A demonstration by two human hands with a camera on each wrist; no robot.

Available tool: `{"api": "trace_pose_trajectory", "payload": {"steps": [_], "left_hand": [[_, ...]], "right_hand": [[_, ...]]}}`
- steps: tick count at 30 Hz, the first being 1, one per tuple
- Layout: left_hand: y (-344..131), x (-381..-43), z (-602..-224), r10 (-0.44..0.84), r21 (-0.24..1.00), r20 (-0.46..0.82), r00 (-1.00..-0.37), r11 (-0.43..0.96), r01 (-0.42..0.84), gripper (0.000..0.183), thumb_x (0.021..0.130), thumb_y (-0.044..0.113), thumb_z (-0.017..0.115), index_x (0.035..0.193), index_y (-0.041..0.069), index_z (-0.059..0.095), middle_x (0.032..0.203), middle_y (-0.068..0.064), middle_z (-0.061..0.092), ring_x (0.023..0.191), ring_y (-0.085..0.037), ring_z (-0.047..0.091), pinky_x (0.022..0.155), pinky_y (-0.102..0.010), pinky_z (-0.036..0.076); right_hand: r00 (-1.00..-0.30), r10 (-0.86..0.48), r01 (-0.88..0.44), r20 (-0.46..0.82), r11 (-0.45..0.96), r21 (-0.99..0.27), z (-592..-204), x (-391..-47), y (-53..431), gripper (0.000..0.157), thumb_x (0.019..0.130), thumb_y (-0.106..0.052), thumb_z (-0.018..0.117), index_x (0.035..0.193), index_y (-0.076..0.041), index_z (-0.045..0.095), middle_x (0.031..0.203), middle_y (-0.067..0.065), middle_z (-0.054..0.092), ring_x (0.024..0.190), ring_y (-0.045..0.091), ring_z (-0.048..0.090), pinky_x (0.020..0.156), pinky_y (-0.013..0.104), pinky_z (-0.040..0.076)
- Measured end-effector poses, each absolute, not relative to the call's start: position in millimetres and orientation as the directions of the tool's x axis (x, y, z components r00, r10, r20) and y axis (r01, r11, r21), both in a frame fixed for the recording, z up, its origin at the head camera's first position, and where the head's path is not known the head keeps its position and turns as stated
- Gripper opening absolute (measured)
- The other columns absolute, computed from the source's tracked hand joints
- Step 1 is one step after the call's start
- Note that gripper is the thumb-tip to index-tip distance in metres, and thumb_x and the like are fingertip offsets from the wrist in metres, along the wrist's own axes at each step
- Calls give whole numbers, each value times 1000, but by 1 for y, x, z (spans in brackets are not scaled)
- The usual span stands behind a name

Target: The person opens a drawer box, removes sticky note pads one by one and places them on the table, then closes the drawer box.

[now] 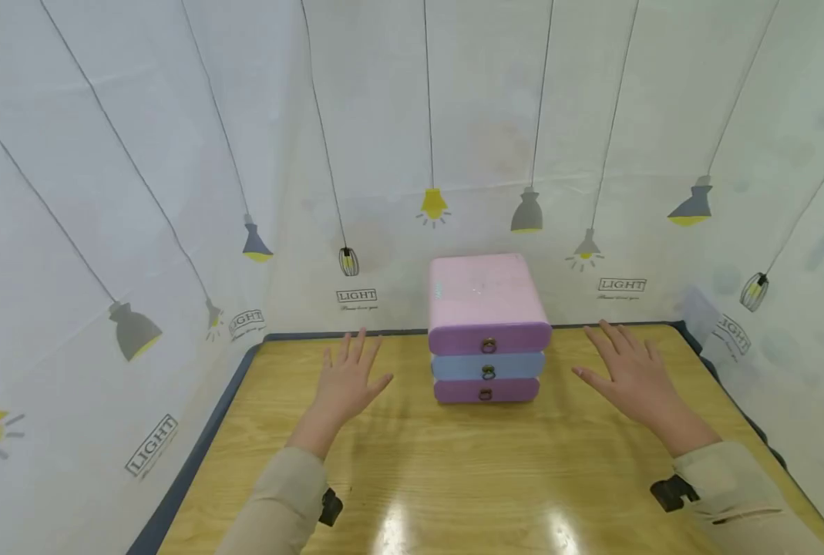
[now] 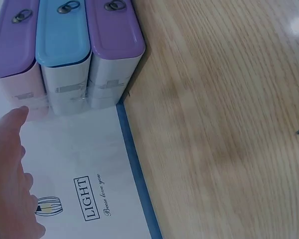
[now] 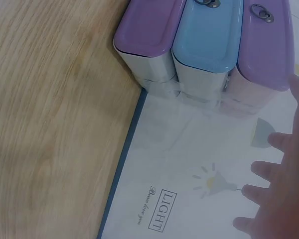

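Note:
A small three-drawer box [image 1: 486, 297] with a pink top stands at the back of the table. Its top drawer [image 1: 453, 340] and bottom drawer [image 1: 453, 391] have purple fronts, and the middle drawer [image 1: 456, 368] is light blue. Each front carries a dark ring pull. To the left of the box, my left hand [image 1: 345, 381] is held out with its fingers spread, holding nothing. On the other side my right hand [image 1: 630, 374] has its fingers spread in the same way, also holding nothing. Clear tape [image 2: 70, 89] runs along the side of the box in the left wrist view.
The wooden table [image 1: 398, 462] has a dark blue edge strip [image 2: 134, 159]. Behind it and at both sides hangs a white sheet [image 1: 370, 154] printed with lamps and the word LIGHT. Beige sleeves [image 1: 280, 493] cover both forearms, with a black device [image 1: 671, 492] at each wrist.

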State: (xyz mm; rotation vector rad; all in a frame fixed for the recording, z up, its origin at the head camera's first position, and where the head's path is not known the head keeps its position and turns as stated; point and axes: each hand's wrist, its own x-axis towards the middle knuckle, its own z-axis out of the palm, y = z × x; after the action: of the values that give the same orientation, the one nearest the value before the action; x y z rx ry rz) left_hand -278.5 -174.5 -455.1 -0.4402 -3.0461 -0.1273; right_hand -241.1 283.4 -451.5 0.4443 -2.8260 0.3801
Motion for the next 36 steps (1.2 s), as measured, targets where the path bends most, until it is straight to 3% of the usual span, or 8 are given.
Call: {"api": "trace_pose_trajectory", "payload": {"steps": [8,19,27,36], "left_hand": [[-168,-288,-454,294,62,113,-949,951,302,75,97,58,44,157,21,20,162,-11,8,146,-36,7,112,-63,7],[-163,-292,-454,284,61,77,-956,955,289,75,98,60,41,157,22,19,162,-10,9,147,-34,5,113,-60,4],[-152,-293,-454,345,81,107,-932,932,354,72,99,60,38,157,21,19,162,-9,12,147,-34,10,112,-62,11],[-133,-298,-443,445,178,143,-884,867,465,76,96,55,51,156,18,23,161,-8,19,146,-30,16,112,-59,16]], "right_hand": [[-891,-267,-353,367,916,-192,-448,-244,283,73,95,-53,56,146,-4,39,148,27,32,131,51,30,101,72,19],[-881,-281,-359,380,921,-151,-444,-246,280,70,94,-48,60,142,0,44,143,28,39,127,49,36,100,67,27],[-789,-308,-442,532,886,-143,-445,-247,263,55,87,-22,72,132,4,54,126,24,55,113,44,52,91,60,42],[-649,-380,-577,658,810,-101,-456,-252,231,44,80,-17,71,120,1,63,110,18,66,100,39,60,84,55,48]]}}
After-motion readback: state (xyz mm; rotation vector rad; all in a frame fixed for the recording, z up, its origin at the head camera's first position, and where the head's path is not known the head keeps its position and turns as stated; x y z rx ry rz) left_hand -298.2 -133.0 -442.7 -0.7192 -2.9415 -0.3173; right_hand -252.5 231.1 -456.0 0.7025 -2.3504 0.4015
